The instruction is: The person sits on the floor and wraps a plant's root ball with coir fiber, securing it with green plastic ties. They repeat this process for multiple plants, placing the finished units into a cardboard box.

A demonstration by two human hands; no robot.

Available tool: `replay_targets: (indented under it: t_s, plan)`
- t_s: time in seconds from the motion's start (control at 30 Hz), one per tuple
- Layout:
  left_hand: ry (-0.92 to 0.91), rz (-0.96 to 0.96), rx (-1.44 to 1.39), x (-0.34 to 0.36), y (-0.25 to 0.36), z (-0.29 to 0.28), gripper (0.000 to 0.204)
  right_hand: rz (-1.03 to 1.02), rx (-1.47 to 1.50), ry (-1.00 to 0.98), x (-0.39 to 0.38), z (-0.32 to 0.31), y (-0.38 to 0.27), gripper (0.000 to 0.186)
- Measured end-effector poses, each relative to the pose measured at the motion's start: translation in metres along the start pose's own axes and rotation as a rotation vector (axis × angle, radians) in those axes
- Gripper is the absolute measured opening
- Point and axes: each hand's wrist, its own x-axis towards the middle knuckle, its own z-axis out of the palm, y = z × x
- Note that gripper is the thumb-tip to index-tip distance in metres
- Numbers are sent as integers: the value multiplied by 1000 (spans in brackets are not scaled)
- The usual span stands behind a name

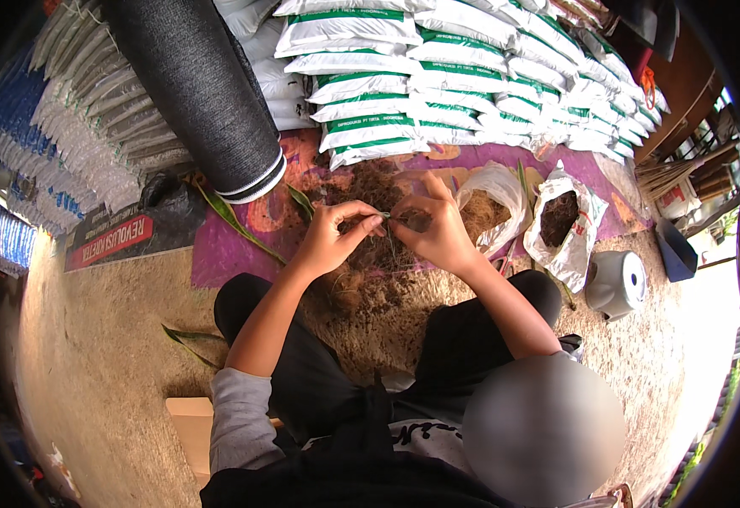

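Close together over a heap of dark, fibrous soil point(361, 182), my left hand point(336, 237) and my right hand point(439, 230) meet at their fingertips. Both pinch a small green plant piece point(385, 217) between thumb and forefinger. Thin strands seem to hang below it; the fingers hide much of the piece, and its exact kind is unclear. The other right-hand fingers are raised. Beside my left hand a long, yellow-edged green leaf point(300, 200) lies on the purple sheet point(209, 258). A similar long leaf point(239, 224) stretches out farther left.
White bags of brown fibre point(486, 207) and dark soil point(559, 218) stand open at right, near a grey-white stool point(616, 284) and a blue dustpan point(675, 251). Stacked white-green sacks point(370, 93) line the back. A black mesh roll point(196, 93) leans at left. More leaves point(190, 339) lie left.
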Motion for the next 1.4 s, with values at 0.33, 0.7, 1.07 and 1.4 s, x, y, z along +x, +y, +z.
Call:
replay_targets:
  t_s: [0.33,0.7,1.07,1.4]
  plan:
    - [102,185,207,4,-3,2,16,12,19,-31,-2,4,6,17]
    - [192,-96,-377,3,-26,3,13,10,62,39,4,-15,11,8]
    - [194,-77,-351,1,-27,5,15,101,100,183,9,-27,18,17]
    - [123,16,-177,2,-15,20,13,9,148,36,3,-3,7,13]
